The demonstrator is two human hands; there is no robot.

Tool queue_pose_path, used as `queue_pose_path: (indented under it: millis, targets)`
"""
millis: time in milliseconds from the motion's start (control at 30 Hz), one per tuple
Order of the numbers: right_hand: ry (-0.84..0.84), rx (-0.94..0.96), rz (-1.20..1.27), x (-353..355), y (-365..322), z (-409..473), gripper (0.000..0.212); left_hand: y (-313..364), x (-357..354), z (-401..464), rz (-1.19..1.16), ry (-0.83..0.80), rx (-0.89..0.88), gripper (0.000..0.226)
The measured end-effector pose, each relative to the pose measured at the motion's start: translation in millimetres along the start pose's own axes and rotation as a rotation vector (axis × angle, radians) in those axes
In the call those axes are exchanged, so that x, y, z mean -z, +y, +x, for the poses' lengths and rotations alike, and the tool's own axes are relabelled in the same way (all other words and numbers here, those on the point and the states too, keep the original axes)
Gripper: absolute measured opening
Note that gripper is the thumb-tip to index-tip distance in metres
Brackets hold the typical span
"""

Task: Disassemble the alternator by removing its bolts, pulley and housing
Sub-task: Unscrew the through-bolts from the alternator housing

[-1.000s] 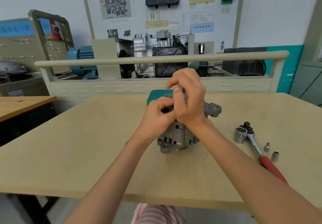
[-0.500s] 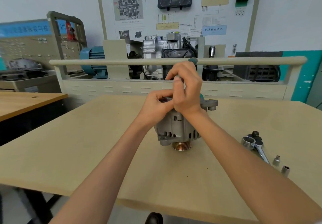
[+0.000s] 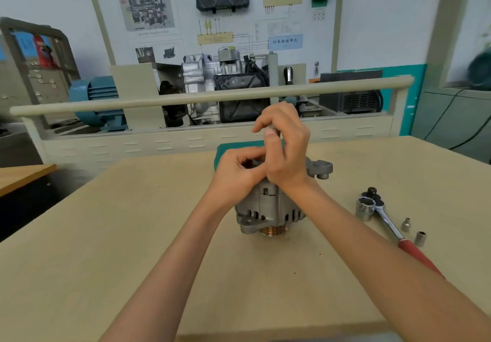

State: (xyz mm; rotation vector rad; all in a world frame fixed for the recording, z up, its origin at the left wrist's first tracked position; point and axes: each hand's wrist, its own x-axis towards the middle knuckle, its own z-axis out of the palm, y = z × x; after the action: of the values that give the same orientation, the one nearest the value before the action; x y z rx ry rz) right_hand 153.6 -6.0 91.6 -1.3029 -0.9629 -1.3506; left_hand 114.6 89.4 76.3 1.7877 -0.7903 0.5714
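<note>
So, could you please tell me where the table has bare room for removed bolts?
The table is bare left of the alternator and along the near edge between the forearms. It is crowded on the right, around the ratchet and two loose sockets.

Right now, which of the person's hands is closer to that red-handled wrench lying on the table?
Right. The right hand is above the alternator, on the ratchet wrench's side; the left hand grips the alternator's top farther away.
</note>
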Motion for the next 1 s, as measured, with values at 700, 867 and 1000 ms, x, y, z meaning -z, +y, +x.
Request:
queue_pose_path:
  millis: [700, 867, 1000]
  targets:
    - [-0.113, -0.199, -0.054, 3.9, -31.2, -12.6, 0.031, 9.7, 2.4, -32.5, -0.100, -0.001, 0.178, 0.039]
    - [-0.206, -0.187, -0.092, 13.9, -32.7, -10.4, 0.029, 13.4, 4.8, -30.5, -0.046, -0.073, 0.300, 0.036]
    - [-0.366, -0.088, -0.255, 21.6, -41.7, -2.4, 0.028, 12.1, 4.1, -31.2, -0.057, -0.012, 0.332, 0.034]
